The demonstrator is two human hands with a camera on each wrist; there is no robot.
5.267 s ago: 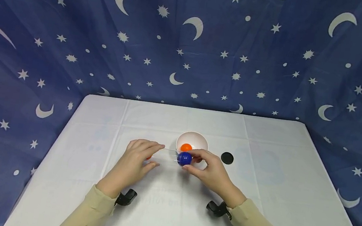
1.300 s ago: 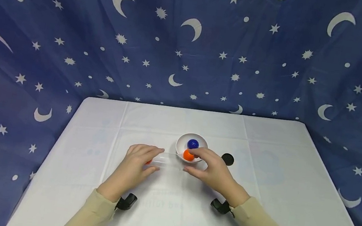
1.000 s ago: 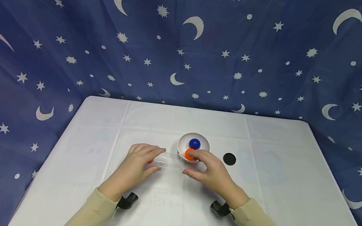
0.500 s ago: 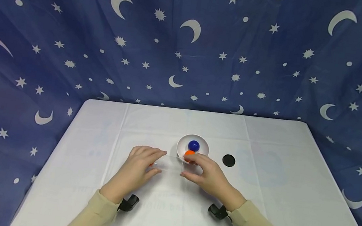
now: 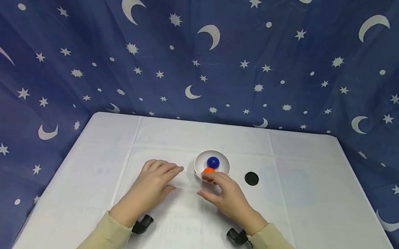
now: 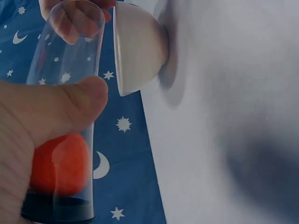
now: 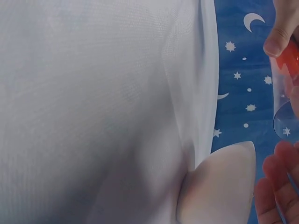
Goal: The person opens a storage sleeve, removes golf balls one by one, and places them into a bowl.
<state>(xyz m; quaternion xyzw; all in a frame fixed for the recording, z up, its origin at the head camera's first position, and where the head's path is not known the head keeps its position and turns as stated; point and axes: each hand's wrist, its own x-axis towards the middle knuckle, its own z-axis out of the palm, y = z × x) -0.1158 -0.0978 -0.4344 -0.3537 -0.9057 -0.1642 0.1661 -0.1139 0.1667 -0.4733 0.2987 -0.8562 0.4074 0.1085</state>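
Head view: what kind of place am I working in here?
Probably a staged recording setup rather than a lived-in room: a table under a white cloth, closed in by a blue moon-and-star backdrop, with only a white bowl and a few small props.

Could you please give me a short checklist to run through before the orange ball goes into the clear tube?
1. Tube held: ok. The left hand grips the clear tube lying sideways above the table.
2. Tube mouth unblocked: ok. The open end faces the right hand.
3. Space in the tube: ok. One orange ball sits at the capped end.
4. Ball in hand: ok. The right hand's fingers pinch the second orange ball by the bowl.
5. Ball lined up with the mouth: cannot tell.
6. Black lid to hand: ok, it lies right of the bowl.
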